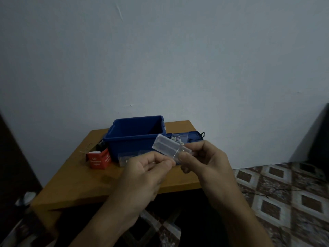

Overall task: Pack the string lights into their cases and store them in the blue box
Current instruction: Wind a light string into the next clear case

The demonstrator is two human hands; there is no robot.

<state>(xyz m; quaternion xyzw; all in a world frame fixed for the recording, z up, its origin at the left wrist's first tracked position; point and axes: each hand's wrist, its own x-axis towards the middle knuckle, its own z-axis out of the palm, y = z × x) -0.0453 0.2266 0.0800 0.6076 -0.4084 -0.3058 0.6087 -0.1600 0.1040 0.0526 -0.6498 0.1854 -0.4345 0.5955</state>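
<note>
String lights show to me only as a thin pale wire [175, 152] wrapped across a clear rectangular plastic case [166, 145], which is held up between both hands above the far side of the brown wooden table [80, 184]. My feed is dim and a little soft. The left hand [146, 168] has its thumb and forefinger closed in a pinch on the case's near corner, the other fingers curled under; whether the wire is also caught in that pinch I cannot tell. The right hand [204, 157] has its fingers curled round the case's right end, thumb on the near side. The case tilts, its far end raised toward the left. Just beyond the hands stands the open blue plastic box [124, 145], and beyond the right hand a flat blue plastic lid [195, 134] lies beside that box with a small packet on it that I cannot read. A second clear plastic case [127, 156] lies on the table just past the left hand, against the box's front. Left of the left hand, well apart from it, stands a small red cardboard carton [99, 160] with white lettering.
</note>
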